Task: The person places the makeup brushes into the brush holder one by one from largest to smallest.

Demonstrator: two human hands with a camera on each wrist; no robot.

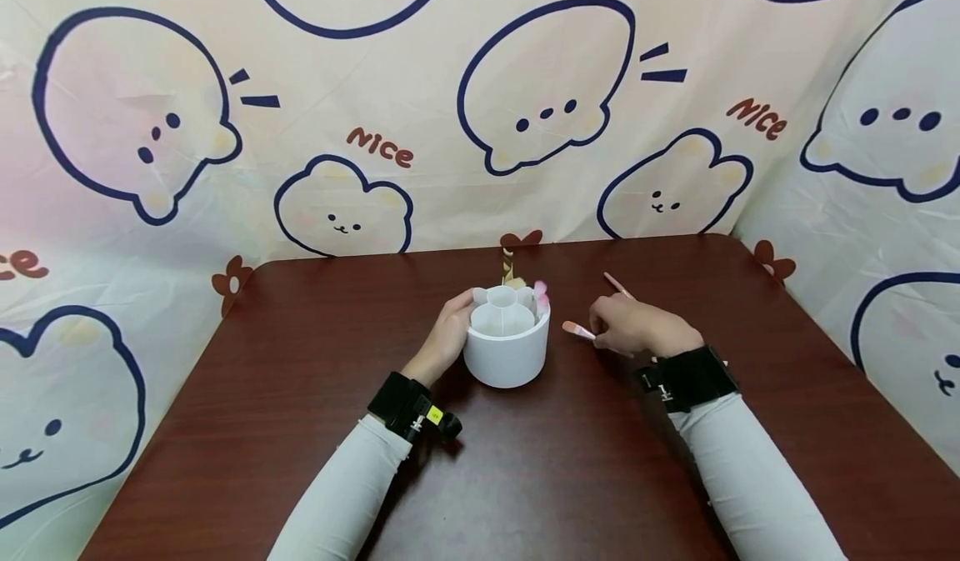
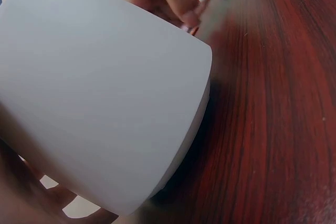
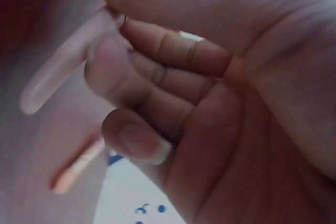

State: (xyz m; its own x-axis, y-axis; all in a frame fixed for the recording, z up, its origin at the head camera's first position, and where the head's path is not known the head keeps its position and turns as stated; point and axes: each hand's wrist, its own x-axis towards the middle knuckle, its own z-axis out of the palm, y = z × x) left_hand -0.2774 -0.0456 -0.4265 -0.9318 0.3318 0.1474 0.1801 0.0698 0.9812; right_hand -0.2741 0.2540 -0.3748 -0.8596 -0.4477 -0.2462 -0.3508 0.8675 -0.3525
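Observation:
My left hand (image 1: pixel 448 328) grips the left side of a white round organizer (image 1: pixel 506 363) with several compartments, fingers curled behind it. The organizer's smooth wall (image 2: pixel 105 77) fills much of the left wrist view. To its right, my right hand (image 1: pixel 633 324) pinches a makeup brush (image 1: pixel 579 331) with peach bristles. The brush's pale pink handle (image 3: pixel 63 66) sticks out past the thumb and fingertip in the right wrist view. A second slim pink stick (image 1: pixel 618 285) lies on the table just beyond that hand. Part of it is hidden by the hand.
A gold twisted piece (image 1: pixel 508 264) and a pink piece (image 1: pixel 541 293) show at the organizer's back rim; whether they stand inside or behind cannot be told. The dark wood table (image 1: pixel 510 478) ends at a printed cloth backdrop (image 1: pixel 450 111).

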